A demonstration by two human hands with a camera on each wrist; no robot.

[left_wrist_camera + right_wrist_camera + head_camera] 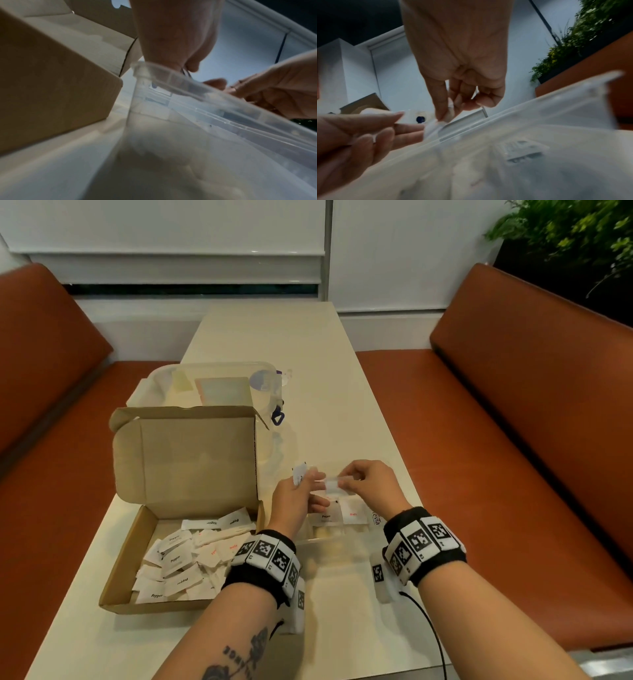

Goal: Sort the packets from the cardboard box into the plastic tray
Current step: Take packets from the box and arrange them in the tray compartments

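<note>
Dozens of white packets (178, 559) still lie heaped in the open cardboard box (130, 546), printed Pepper, Sugar and Salt, so most of the sorting looks undone. Just right of it sits the clear plastic tray (310, 542); I can make out one Pepper packet and one Salt packet lying flat in neighbouring compartments, and little else. A lidded clear tub (212, 386) stands behind the box.

Over the tray, the left hand (299, 498) has a packet (299, 474) clamped between its fingers and seems to steady another small packet (332, 485) that the right hand (371, 487) pinches by its end. My worry is that handover: holding two at once, the left could let one slip into the wrong compartment. The labels are small and alike, so a misread seems easy. A wristband catching the tray's rim might shift it.
</note>
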